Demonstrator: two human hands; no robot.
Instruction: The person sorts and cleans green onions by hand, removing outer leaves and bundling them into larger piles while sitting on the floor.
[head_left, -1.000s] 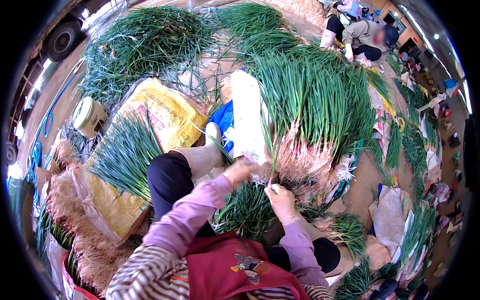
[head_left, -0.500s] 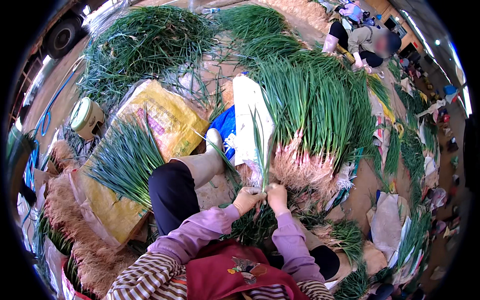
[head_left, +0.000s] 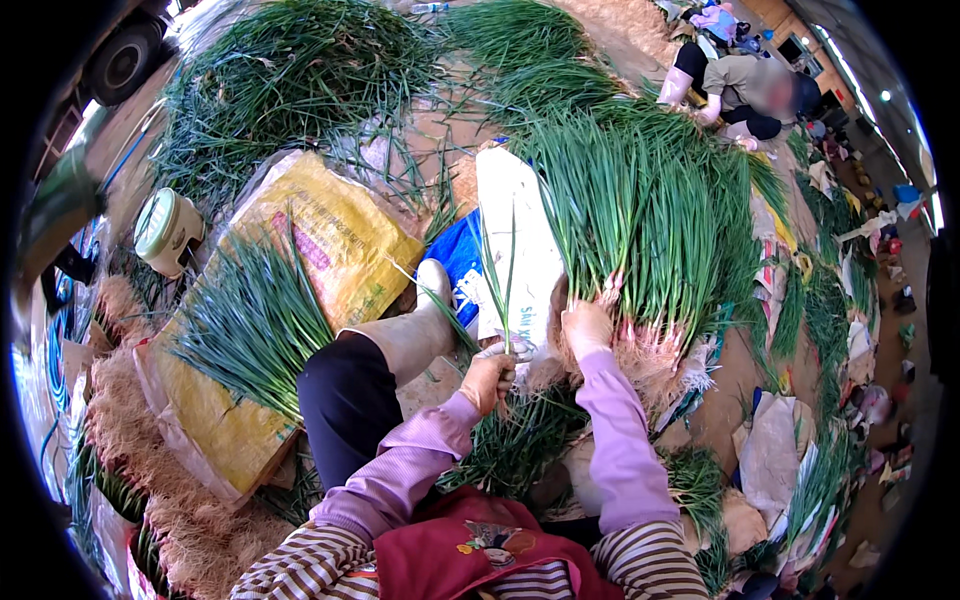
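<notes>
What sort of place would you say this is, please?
Probably a produce shed or warehouse: a big heap of green stalks, a pile of rooted onion-like plants and a vehicle wheel at the upper left suggest it.

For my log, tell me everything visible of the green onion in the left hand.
The green onion is slim, with a few long, narrow green leaves on a paler stalk. The left hand grips its lower end, largely hiding the base. Its leaves point away from the person, seen against the white sheet.

scallions [head_left: 650, 220]: green | apron [head_left: 430, 560]: maroon | sleeves [head_left: 625, 440]: lilac | shirt [head_left: 645, 555]: brown-white stripes
</notes>
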